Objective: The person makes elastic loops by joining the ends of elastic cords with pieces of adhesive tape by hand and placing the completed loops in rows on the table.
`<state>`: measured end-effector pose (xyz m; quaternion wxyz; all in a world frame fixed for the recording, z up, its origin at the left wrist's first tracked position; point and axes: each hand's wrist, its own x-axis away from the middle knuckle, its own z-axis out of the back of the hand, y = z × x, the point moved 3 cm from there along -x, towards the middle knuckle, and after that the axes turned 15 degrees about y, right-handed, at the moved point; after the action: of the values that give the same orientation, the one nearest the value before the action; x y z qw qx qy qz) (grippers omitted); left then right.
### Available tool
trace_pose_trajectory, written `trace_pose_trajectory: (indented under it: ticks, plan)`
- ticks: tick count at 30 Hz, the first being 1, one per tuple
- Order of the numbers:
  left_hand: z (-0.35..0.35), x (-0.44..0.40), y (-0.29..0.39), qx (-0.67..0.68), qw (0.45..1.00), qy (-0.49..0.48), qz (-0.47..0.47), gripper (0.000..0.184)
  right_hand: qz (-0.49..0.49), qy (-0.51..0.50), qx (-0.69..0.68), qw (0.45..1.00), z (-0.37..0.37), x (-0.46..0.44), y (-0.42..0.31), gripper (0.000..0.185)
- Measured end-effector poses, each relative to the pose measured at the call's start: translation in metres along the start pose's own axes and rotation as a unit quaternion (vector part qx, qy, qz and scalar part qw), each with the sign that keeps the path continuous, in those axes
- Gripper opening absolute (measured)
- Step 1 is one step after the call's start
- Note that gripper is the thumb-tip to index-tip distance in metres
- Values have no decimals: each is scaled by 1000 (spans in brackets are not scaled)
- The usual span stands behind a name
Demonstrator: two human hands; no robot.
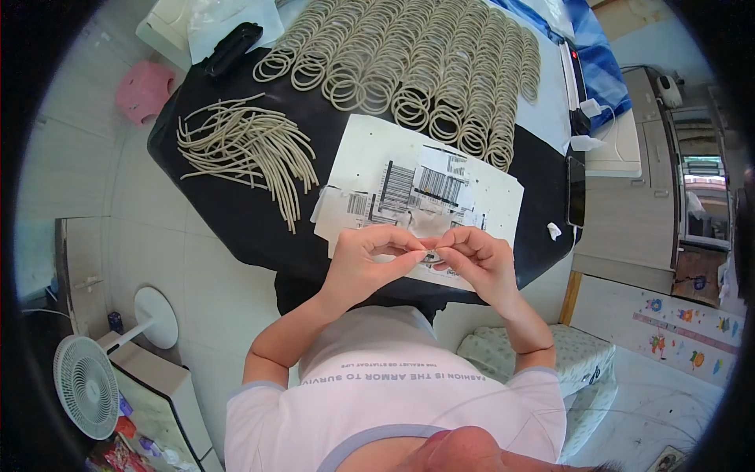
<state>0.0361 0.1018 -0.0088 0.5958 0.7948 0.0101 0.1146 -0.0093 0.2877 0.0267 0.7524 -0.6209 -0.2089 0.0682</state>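
My left hand (376, 259) and my right hand (481, 261) meet over the front of a white board. Both are closed in a pinch, fingertips almost touching, on a small beige cord ring (432, 257). Fingers cover most of it, so its details are hard to make out. Under the hands lies the white board (495, 197), with barcode labels (440, 185) stuck on it. Loose beige cords (252, 145) lie in a bundle to the left. Beyond the board, many finished-looking cord rings (377, 86) are laid in long overlapping rows.
A black cover (236, 216) lies over the table. A black case (233, 49) rests at the far left, and a phone (576, 191) with a cable lies at the right edge. A white fan (86, 387) and a pink stool (145, 92) stand to the left.
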Motion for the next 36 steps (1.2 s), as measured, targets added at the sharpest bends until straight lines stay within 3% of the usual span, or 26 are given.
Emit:
trace_pose_trajectory:
  ticks: [17, 36]
  plan:
    - [0, 0, 0, -14, 1000, 2, -14, 11, 7, -11, -7, 1000, -1, 1, -2, 12]
    - [1, 0, -2, -11, 1000, 6, -17, 10, 25, 65, -13, 997, -16, 12, 4, 16]
